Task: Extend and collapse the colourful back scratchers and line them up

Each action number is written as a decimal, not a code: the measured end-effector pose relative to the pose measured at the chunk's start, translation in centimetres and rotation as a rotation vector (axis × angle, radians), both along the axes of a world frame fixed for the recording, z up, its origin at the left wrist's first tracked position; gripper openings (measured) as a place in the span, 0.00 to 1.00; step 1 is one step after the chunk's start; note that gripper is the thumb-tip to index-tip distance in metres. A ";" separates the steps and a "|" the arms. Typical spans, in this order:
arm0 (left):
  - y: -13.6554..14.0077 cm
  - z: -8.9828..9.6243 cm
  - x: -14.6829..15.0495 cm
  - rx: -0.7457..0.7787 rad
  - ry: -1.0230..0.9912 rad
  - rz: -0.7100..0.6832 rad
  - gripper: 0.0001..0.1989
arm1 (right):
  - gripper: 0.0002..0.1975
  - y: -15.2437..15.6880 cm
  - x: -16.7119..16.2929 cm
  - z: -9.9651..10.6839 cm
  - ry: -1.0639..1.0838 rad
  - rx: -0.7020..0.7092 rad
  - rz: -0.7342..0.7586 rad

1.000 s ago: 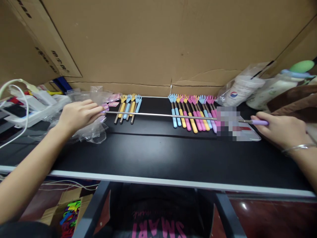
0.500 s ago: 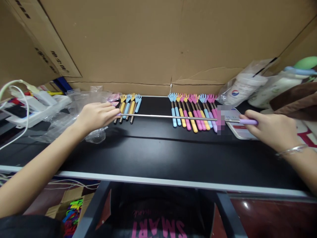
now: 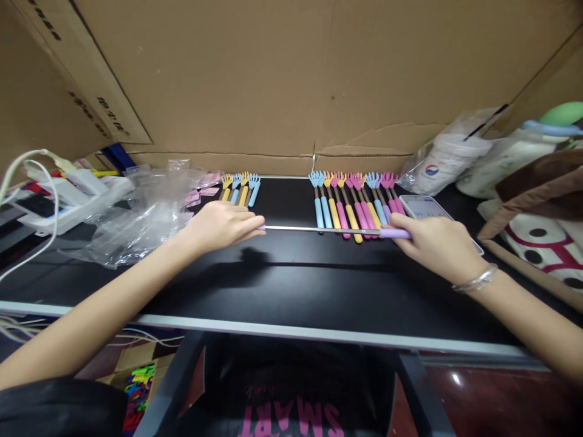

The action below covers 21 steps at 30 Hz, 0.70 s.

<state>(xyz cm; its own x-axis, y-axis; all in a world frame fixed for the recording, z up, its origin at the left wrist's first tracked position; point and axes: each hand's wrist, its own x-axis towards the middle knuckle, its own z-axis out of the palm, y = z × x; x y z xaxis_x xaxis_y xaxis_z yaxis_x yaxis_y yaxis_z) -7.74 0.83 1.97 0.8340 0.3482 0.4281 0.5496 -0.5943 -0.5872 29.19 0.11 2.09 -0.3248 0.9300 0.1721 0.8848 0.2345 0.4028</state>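
Note:
A purple telescopic back scratcher (image 3: 319, 229) is held level above the black table, its metal rod partly drawn out. My left hand (image 3: 223, 227) is closed round its left end, hiding most of the head. Closed on the purple handle at the other end is my right hand (image 3: 437, 243). Behind the rod lies a row of back scratchers (image 3: 339, 206) with blue, yellow, pink and purple handles, their hand-shaped heads toward the cardboard. A smaller group of yellow and blue back scratchers (image 3: 243, 191) lies beyond my left hand.
Crumpled clear plastic bags (image 3: 132, 233) lie at left beside a white power strip (image 3: 68, 203) with cables. A phone (image 3: 421, 206) is partly behind my right hand. Further right stand a bagged cup (image 3: 441, 161), a bottle (image 3: 514, 158) and a brown-trimmed bag (image 3: 537, 212). A cardboard wall (image 3: 255, 79) closes the back.
Both hands have come closer together, and the back scratcher's rod has become shorter. It has also moved slightly toward me. The phone is less covered by the scratcher.

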 end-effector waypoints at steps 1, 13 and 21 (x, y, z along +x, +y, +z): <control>-0.1 0.0 0.5 -0.008 -0.004 -0.012 0.19 | 0.15 -0.1 -0.4 -0.1 0.017 -0.004 0.022; -0.1 -1.1 6.1 -0.061 -0.059 -0.145 0.19 | 0.12 -0.9 -5.3 -1.4 0.145 0.001 0.245; -0.2 -0.9 7.0 -0.034 -0.104 -0.123 0.19 | 0.13 -0.7 -5.9 -1.4 0.138 0.046 0.276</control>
<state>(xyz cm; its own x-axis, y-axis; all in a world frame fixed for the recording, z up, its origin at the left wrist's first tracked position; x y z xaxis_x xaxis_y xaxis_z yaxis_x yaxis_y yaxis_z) -0.77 0.66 1.08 0.8232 0.2624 0.5035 0.5281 -0.6795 -0.5093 23.32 -0.59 0.72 -0.5342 0.8003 0.2722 0.8375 0.4574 0.2989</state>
